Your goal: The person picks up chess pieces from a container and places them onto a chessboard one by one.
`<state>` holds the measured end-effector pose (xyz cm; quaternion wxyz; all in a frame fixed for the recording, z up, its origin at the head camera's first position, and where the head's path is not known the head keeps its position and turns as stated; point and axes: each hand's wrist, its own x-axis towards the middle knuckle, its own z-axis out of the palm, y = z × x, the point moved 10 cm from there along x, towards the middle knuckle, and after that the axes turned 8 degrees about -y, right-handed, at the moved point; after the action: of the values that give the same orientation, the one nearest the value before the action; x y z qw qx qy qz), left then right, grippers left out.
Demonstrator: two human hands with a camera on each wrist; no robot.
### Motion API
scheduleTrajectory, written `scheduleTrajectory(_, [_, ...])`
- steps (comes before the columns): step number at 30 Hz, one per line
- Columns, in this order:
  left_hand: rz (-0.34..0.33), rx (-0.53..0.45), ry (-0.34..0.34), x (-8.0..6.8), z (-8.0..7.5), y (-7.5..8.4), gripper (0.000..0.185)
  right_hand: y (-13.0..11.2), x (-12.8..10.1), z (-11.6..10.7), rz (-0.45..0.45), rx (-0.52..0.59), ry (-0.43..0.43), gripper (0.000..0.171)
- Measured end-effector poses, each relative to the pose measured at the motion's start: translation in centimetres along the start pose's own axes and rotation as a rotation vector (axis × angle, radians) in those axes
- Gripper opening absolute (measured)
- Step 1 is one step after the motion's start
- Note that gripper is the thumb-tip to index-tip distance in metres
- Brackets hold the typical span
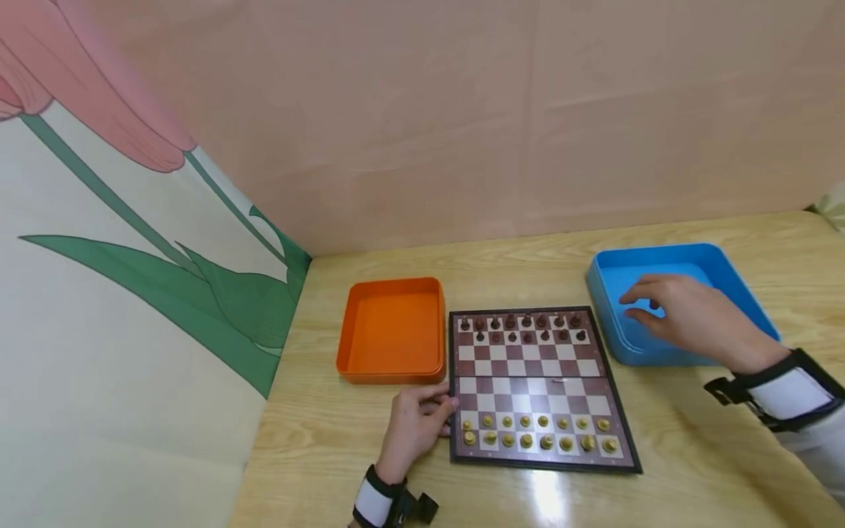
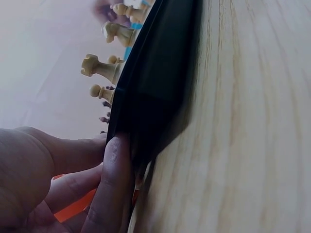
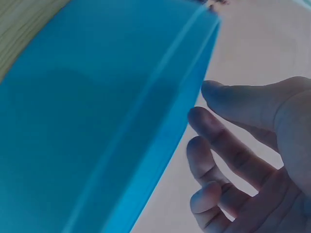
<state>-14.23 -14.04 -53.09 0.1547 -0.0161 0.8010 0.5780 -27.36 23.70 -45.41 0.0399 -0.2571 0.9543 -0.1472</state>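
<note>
Chessboard [image 1: 536,389] being steadied by the left hand [image 1: 414,424], fingers resting on its edge.
Right hand [image 1: 686,317], fingers loosely spread and holding nothing, is hovering over the blue tray [image 1: 739,282]; nudging the chessboard is risking toppled pieces [image 1: 538,433].

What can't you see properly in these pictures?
- Blue tray floor: head view, right hand covers part of it; right wrist view shows only its wall.
- Dark chess pieces: head view, too small to tell which is which.
- Chessboard top: left wrist view, hidden edge-on; left hand touches its side.
</note>
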Motion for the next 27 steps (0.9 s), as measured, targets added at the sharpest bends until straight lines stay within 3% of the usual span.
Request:
scheduleTrajectory(16, [0.002,-0.002,0.008,0.3,0.0,0.0,0.033,9.1,-2.0,2.6,0.145,-0.004,-0.170,0.032])
scheduleTrajectory(27, [0.012,0.011,0.008,0.1,0.0,0.2,0.032,11.1,-2.3,3.5,0.205,-0.036,-0.234,0.015])
